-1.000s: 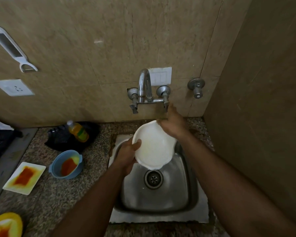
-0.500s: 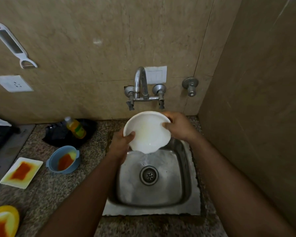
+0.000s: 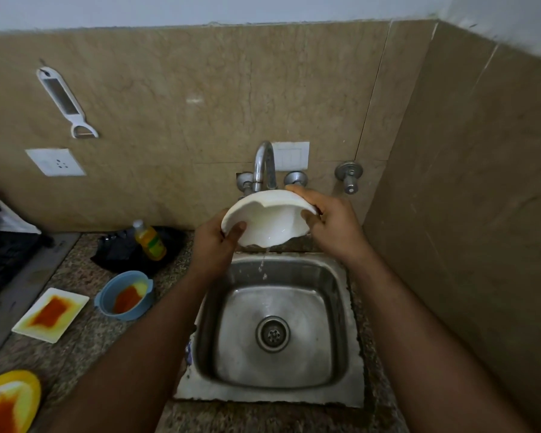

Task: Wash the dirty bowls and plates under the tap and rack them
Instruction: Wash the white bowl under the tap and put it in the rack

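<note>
Lifted higher and tipped back toward the tap [image 3: 264,164] since the earlier frame, with the white bowl [image 3: 267,218] pinched at its rim from both sides: left hand [image 3: 214,242] with thumb inside the near-left edge, right hand [image 3: 331,221] curled over the far-right edge. Held above the back edge of the steel sink [image 3: 338,307], just under the spout, dripping a thin trickle into the basin. Left on the granite counter [image 3: 85,342] well to the left: blue bowl [image 3: 124,296], square white plate [image 3: 50,314] and yellow plate [image 3: 8,401], all smeared orange-red, beside a yellow bottle [image 3: 149,239].
</note>
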Tool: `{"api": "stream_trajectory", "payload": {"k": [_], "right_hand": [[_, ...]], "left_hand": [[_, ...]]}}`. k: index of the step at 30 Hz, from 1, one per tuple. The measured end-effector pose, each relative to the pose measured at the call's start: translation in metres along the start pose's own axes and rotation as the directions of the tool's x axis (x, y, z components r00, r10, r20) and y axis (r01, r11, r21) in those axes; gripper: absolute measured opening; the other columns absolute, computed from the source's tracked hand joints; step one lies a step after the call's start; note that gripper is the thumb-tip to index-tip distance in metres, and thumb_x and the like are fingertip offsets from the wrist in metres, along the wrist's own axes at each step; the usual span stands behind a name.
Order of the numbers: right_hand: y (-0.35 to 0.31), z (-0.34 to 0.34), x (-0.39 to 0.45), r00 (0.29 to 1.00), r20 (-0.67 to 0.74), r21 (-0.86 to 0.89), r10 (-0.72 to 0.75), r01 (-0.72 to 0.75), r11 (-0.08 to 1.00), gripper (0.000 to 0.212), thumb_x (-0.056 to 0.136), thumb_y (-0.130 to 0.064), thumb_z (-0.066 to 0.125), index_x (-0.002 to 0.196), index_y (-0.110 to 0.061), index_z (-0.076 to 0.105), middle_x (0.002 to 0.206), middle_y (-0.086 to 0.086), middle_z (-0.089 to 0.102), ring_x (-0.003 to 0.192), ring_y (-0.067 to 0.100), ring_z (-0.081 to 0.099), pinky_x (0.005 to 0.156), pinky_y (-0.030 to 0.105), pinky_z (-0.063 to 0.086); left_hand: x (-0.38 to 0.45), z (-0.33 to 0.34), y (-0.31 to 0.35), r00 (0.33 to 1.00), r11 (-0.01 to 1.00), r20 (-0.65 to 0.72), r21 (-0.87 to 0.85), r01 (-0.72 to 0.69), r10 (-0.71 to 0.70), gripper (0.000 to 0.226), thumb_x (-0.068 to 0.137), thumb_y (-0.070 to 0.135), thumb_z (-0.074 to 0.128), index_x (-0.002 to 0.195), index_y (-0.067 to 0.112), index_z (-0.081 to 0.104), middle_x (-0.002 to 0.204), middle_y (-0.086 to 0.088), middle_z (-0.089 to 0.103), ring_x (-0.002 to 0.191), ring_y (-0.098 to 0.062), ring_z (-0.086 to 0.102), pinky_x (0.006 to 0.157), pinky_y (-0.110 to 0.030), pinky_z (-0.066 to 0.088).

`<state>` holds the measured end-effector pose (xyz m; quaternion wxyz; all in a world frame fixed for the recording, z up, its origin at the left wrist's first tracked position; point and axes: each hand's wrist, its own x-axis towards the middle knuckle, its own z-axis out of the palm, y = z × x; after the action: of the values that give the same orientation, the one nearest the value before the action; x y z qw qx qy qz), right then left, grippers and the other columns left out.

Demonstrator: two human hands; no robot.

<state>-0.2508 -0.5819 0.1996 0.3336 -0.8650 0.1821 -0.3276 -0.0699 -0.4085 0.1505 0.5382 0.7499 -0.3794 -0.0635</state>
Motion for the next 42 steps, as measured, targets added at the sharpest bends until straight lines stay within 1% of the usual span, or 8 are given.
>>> {"api": "stream_trajectory", "payload": {"k": [3, 12, 19, 22, 24, 28, 34, 42], "right_hand": [[-0.009, -0.005, 0.005, 0.999, -0.036, 0.029, -0.041, 0.042, 0.999, 0.064, 0.087, 0.004, 0.064, 0.141, -0.030, 0.061, 0.127, -0.007, 0.071, 0.114, 0.005, 0.065, 0.098, 0.019, 0.051], [-0.006, 0.012, 0.000, 0.999, -0.007, 0.075, -0.038, 0.038, 0.996, 0.062, 0.087, 0.006, 0.064, 0.140, -0.026, 0.062, 0.130, -0.006, 0.070, 0.115, 0.005, 0.065, 0.098, 0.016, 0.049], [0.023, 0.047, -0.029, 0.938, 0.245, 0.053, 0.244, -0.264, 0.963, 0.050, 0.089, -0.007, 0.073, 0.135, -0.025, 0.066, 0.128, -0.005, 0.070, 0.114, 0.009, 0.064, 0.103, 0.034, 0.052], [0.034, 0.064, -0.043, 0.725, 0.300, 0.096, 0.620, -0.669, 0.737, 0.040, 0.081, -0.014, 0.082, 0.120, -0.013, 0.072, 0.115, 0.007, 0.075, 0.099, 0.021, 0.071, 0.093, 0.045, 0.059], [0.028, 0.066, -0.045, 0.428, 0.449, 0.267, 0.785, -0.902, 0.339, 0.031, 0.086, -0.007, 0.073, 0.115, 0.000, 0.066, 0.110, 0.021, 0.071, 0.086, 0.032, 0.074, 0.078, 0.045, 0.062], [0.012, 0.075, -0.046, 0.261, 0.700, 0.597, 0.665, -0.724, -0.344, 0.038, 0.092, 0.001, 0.053, 0.129, -0.004, 0.044, 0.120, 0.038, 0.048, 0.101, 0.058, 0.064, 0.086, 0.059, 0.057], [-0.010, 0.136, -0.057, 0.158, 0.740, 0.579, 0.654, -0.645, -0.499, 0.040, 0.104, 0.001, 0.046, 0.143, 0.008, 0.042, 0.143, 0.030, 0.050, 0.131, 0.049, 0.051, 0.097, 0.063, 0.045], [-0.063, 0.186, -0.016, 0.300, 0.690, 0.641, 0.659, -0.677, -0.362, 0.034, 0.105, 0.001, 0.044, 0.138, 0.006, 0.047, 0.115, 0.027, 0.066, 0.110, 0.043, 0.065, 0.081, 0.063, 0.055]], "left_hand": [[0.003, -0.010, 0.015, 0.994, 0.993, -0.038, 0.048, -0.105, 0.107, 0.028, 0.100, 0.023, 0.066, 0.127, 0.018, 0.068, 0.097, 0.015, 0.069, 0.084, 0.015, 0.066, 0.068, -0.005, 0.049], [-0.007, -0.022, 0.001, 0.996, 0.992, -0.031, 0.097, -0.077, 0.080, 0.028, 0.099, 0.027, 0.068, 0.125, 0.018, 0.070, 0.099, 0.012, 0.072, 0.088, 0.008, 0.068, 0.075, -0.007, 0.050], [-0.048, 0.000, -0.035, 0.762, 0.757, 0.176, -0.106, 0.645, -0.624, 0.027, 0.099, 0.008, 0.064, 0.125, -0.001, 0.059, 0.096, -0.023, 0.069, 0.078, -0.041, 0.075, 0.064, -0.048, 0.065], [-0.070, -0.001, -0.052, 0.777, 0.783, 0.109, 0.007, 0.623, -0.619, 0.024, 0.099, 0.010, 0.063, 0.122, 0.002, 0.065, 0.095, -0.023, 0.071, 0.075, -0.039, 0.076, 0.067, -0.055, 0.064], [-0.080, -0.008, -0.059, 0.800, 0.803, 0.077, 0.104, 0.587, -0.595, 0.021, 0.099, 0.011, 0.062, 0.119, 0.008, 0.069, 0.091, -0.017, 0.072, 0.071, -0.034, 0.076, 0.063, -0.050, 0.065], [-0.089, -0.031, -0.065, 0.914, 0.865, 0.048, 0.346, 0.363, -0.403, 0.020, 0.094, 0.022, 0.060, 0.101, 0.015, 0.077, 0.087, -0.002, 0.074, 0.073, -0.019, 0.069, 0.065, -0.031, 0.057], [-0.105, -0.059, -0.086, 0.914, 0.865, 0.148, 0.408, 0.292, -0.378, 0.022, 0.085, 0.028, 0.062, 0.097, 0.017, 0.078, 0.091, -0.004, 0.077, 0.081, -0.012, 0.065, 0.066, -0.023, 0.036], [-0.066, -0.164, -0.118, 0.821, 0.845, 0.311, 0.418, 0.333, -0.478, 0.065, 0.086, 0.018, 0.067, 0.147, 0.029, 0.050, 0.134, 0.001, 0.065, 0.120, -0.022, 0.062, 0.100, -0.042, 0.052]]}}
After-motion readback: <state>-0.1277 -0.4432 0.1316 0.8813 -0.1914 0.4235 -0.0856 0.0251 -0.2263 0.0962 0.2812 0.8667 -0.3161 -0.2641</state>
